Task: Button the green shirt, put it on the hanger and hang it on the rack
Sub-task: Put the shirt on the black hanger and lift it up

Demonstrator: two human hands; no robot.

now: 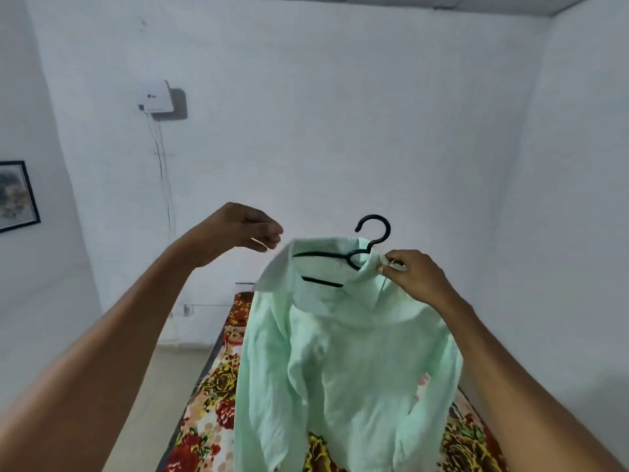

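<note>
Far off to the left of both hands there's a framed picture (pixel 16 195) on the white wall, and a bit closer in, above the left hand, a small white box (pixel 155 96) is mounted on the wall with thin wires hanging down from it.

The left hand (pixel 240 231) is raised in the air, fingers loosely curled with the tips pinched together. It's just beside the shirt's collar edge, and I can't tell if it's actually touching the cloth; it doesn't look like it's gripping anything.

Between the two hands is the green shirt (pixel 343 362), held up off the bed and hanging down with its sleeves dangling. A black hanger (pixel 369 238) sits inside the neck opening, with its hook poking up above the collar, closer to the right hand, and its arms showing inside the collar.

The right hand (pixel 413 279) is pinching the collar right next to the hanger's neck, fingers closed on the fabric, so it's carrying the whole thing.

Below both hands, under the hanging shirt, is a bed with a flowery sheet (pixel 218 379) in red and yellow.
</note>
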